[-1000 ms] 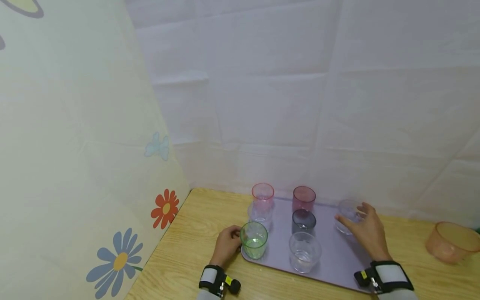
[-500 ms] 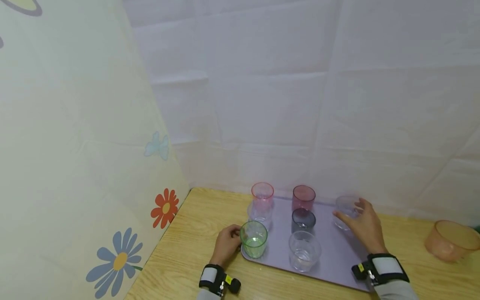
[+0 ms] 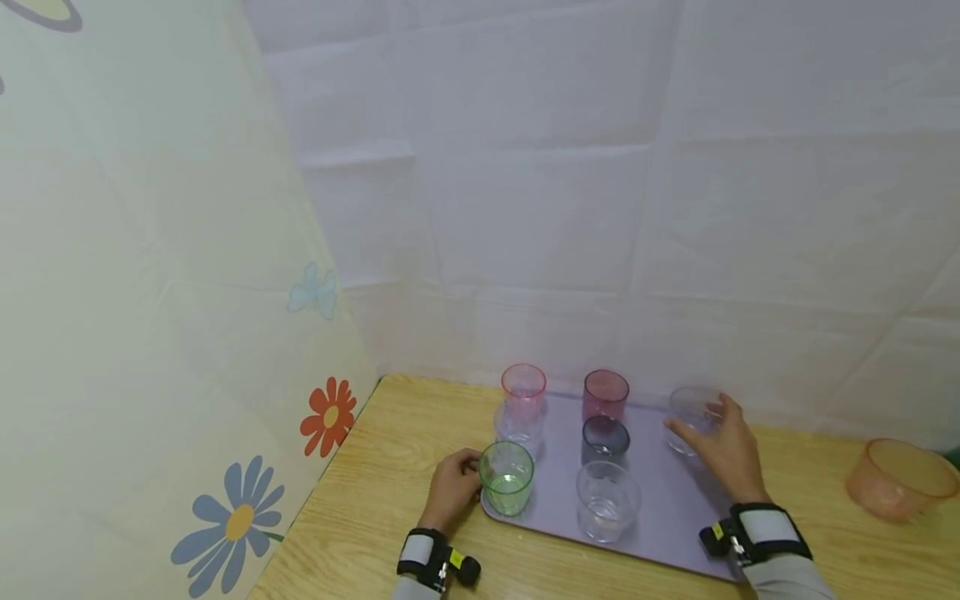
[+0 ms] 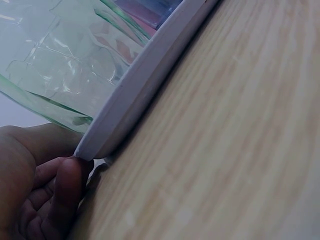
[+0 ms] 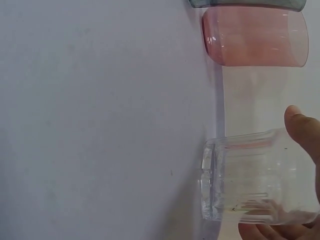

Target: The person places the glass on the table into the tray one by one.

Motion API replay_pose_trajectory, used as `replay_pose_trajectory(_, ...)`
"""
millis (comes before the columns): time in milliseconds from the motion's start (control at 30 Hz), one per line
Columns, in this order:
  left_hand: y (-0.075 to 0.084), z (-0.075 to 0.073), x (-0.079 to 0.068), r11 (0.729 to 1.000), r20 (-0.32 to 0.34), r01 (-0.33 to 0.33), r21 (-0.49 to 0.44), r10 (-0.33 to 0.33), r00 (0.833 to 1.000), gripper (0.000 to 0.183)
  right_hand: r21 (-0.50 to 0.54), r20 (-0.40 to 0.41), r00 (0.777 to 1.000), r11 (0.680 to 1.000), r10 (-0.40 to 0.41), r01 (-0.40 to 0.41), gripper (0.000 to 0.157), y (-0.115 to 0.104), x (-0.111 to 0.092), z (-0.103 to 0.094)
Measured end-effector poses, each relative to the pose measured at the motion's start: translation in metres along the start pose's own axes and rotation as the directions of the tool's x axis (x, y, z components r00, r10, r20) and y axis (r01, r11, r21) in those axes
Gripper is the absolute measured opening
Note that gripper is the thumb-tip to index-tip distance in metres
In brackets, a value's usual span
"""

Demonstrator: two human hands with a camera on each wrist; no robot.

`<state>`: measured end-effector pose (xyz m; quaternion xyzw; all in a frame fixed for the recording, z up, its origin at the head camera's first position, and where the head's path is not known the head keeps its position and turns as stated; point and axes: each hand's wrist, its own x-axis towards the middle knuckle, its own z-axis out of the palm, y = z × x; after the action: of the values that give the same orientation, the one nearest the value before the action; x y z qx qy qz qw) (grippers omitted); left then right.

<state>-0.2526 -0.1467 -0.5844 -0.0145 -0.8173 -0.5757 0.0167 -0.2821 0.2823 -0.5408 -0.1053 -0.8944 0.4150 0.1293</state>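
Observation:
A lilac tray (image 3: pixel 660 508) lies on the wooden table, bearing several see-through cups. At its front left corner my left hand (image 3: pixel 453 490) pinches the rim, right beside a green cup (image 3: pixel 507 479); in the left wrist view the curled fingers (image 4: pixel 67 185) meet the tray edge (image 4: pixel 125 95). Toward the back right, my right hand (image 3: pixel 726 446) grips a clear cup (image 3: pixel 686 421) between thumb and fingers. The right wrist view shows that clear cup (image 5: pixel 250 180) with its base at the tray's far edge, near a pinkish cup (image 5: pixel 257 37).
Also on the tray stand a pink cup (image 3: pixel 523 392), a clear one (image 3: pixel 516 429) before it, a maroon cup (image 3: pixel 606 396), a dark grey cup (image 3: pixel 606 442) and a clear front cup (image 3: pixel 607 504). An orange bowl (image 3: pixel 900 479) sits to the right. White cloth (image 3: pixel 487 208) hangs behind.
My right hand has moved the clear cup a little toward the back of the tray and slightly left. The left hand and the other cups have kept their places.

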Motion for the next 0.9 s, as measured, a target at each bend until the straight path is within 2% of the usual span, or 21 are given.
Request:
replay_pose_trajectory(333,-0.0003,-0.0001,0.0011,1.000,0.001,0.000,0.003,0.000,1.000,0.017,0.028,-0.004,1.000,0.999,0.029,-0.029,0.120,-0.0007,-0.0012,0.0028)
replay_pose_trajectory(567,0.0017,0.0003,-0.0014,1.000,0.008,-0.007,-0.011,0.007,1.000,0.019,0.054,0.030,0.998,0.997,0.047,-0.049,0.123,0.0005,-0.0029,0.0002)
replay_pose_trajectory(900,0.0042,-0.0006,-0.0022,1.000,0.003,-0.013,-0.019,0.013,1.000,0.016,0.031,0.021,0.997,0.997,0.068,-0.068,0.124,0.0049,-0.0060,-0.0058)
